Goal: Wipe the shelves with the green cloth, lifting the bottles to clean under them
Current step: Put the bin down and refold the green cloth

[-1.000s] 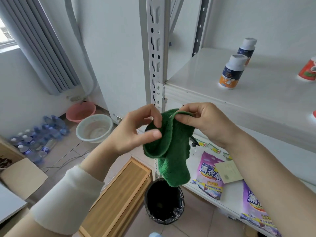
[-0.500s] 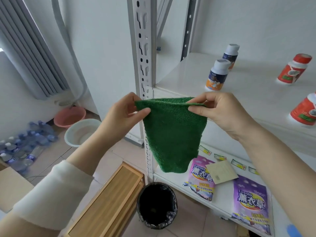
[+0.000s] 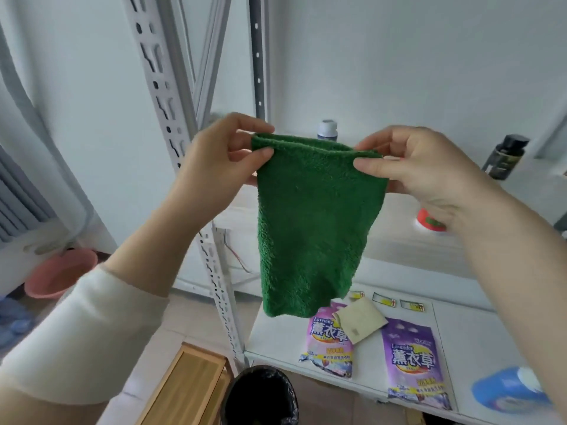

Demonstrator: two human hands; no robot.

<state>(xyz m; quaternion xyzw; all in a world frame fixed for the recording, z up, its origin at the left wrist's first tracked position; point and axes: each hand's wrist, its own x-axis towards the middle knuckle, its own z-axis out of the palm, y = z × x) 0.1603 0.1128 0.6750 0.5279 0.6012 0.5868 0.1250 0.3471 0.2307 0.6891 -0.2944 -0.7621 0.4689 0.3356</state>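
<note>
A green cloth [image 3: 310, 228] hangs spread in front of the white shelf unit. My left hand [image 3: 214, 161] pinches its top left corner and my right hand [image 3: 420, 170] pinches its top right corner, both at chest height. Behind the cloth the white middle shelf [image 3: 408, 240] carries a white-capped bottle [image 3: 327, 130], mostly hidden by the cloth, a dark bottle [image 3: 504, 157] at the right, and a red-and-white bottle [image 3: 429, 220] partly hidden under my right wrist.
The lower shelf [image 3: 491, 326] holds two purple lavender bags [image 3: 412, 360], a beige card [image 3: 360, 320] and a blue bottle [image 3: 509, 391]. A perforated white upright [image 3: 171, 96] stands left of the cloth. On the floor are a black bin [image 3: 260, 397], a wooden box [image 3: 190, 391] and a pink basin [image 3: 58, 274].
The bunched cloth has been pulled out flat between both hands and raised. The view has shifted right and up, so the shelf bottles now sit behind the cloth.
</note>
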